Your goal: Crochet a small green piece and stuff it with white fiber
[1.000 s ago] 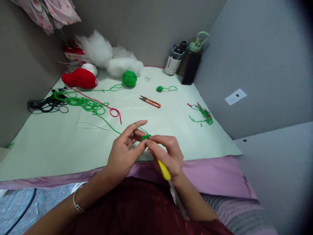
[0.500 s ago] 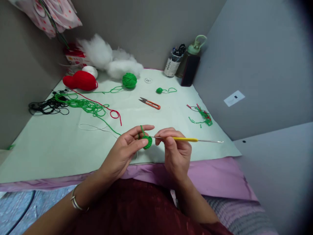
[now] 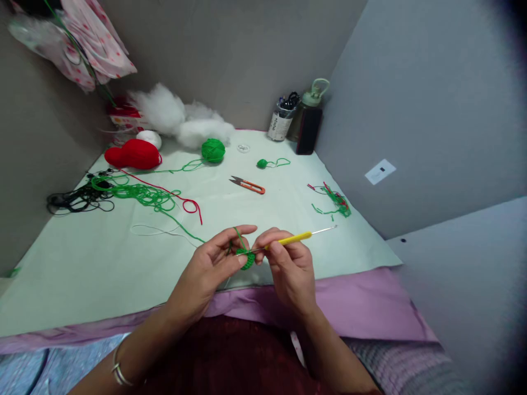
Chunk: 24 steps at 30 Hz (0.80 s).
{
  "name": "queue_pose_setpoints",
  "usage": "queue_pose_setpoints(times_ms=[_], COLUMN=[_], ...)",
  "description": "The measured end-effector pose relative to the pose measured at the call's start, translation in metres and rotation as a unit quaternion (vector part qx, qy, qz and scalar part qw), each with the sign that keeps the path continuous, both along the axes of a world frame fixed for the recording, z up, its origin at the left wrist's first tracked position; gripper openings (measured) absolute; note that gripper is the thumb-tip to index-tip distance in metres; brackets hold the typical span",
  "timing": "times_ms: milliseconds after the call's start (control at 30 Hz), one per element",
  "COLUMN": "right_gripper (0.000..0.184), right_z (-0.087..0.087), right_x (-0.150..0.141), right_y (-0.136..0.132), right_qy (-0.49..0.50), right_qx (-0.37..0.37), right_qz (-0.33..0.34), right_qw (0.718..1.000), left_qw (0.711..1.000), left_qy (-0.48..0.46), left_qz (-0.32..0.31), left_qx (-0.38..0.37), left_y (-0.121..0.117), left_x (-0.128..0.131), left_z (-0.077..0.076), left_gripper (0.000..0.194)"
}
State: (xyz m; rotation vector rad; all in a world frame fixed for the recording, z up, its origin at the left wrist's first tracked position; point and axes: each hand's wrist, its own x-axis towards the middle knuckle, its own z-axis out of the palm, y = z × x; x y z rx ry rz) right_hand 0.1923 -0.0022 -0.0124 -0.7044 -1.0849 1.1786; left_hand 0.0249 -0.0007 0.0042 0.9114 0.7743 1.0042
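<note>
My left hand (image 3: 212, 266) pinches a small green crochet piece (image 3: 248, 260) between thumb and fingers, its index finger stretched out with green yarn looped over it. From that hand the strand runs left to a loose tangle of green yarn (image 3: 142, 192). Closed around the yellow handle of a double-ended crochet hook (image 3: 294, 238) is my right hand (image 3: 290, 269). The hook's left metal end lies at the top of the green piece, while its other end points up to the right. Whether the tip is through a stitch I cannot tell.
Orange thread snips (image 3: 248, 185) lie beyond my hands. Farther back are a green yarn ball (image 3: 213, 150), red yarn (image 3: 134, 154), white stuffing (image 3: 164, 109), a pen holder (image 3: 281, 122), a bottle (image 3: 312, 99) and a dark phone (image 3: 308, 130). Yarn scraps (image 3: 337, 201) sit right; black cord (image 3: 80, 195) left.
The hook has moved left over the green piece, and its free end has tilted upward. My right hand has come closer to my left. The whole view has shifted slightly.
</note>
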Motion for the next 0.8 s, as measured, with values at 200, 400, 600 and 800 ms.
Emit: queue_pose_setpoints(times_ms=[200, 400, 600, 800], right_gripper=[0.012, 0.014, 0.02, 0.021], right_z=[0.001, 0.009, 0.012, 0.016], right_x=[-0.002, -0.003, -0.002, -0.004], right_y=[-0.002, 0.003, 0.005, 0.006], right_qy=[0.025, 0.109, 0.176, 0.18], right_qx=[0.011, -0.055, -0.155, -0.169], right_qz=[0.025, 0.042, 0.07, 0.098], right_qw=[0.999, 0.992, 0.97, 0.964], left_qw=[0.998, 0.983, 0.972, 0.998], left_qy=[-0.059, -0.144, -0.193, -0.056], left_qz=[0.007, -0.043, -0.042, 0.009], left_qx=[-0.01, -0.104, -0.124, 0.009], left_y=[0.0, 0.001, 0.004, 0.002], left_x=[0.004, -0.002, -0.002, 0.0], left_z=[0.003, 0.011, 0.008, 0.005], left_gripper=[0.057, 0.053, 0.042, 0.037])
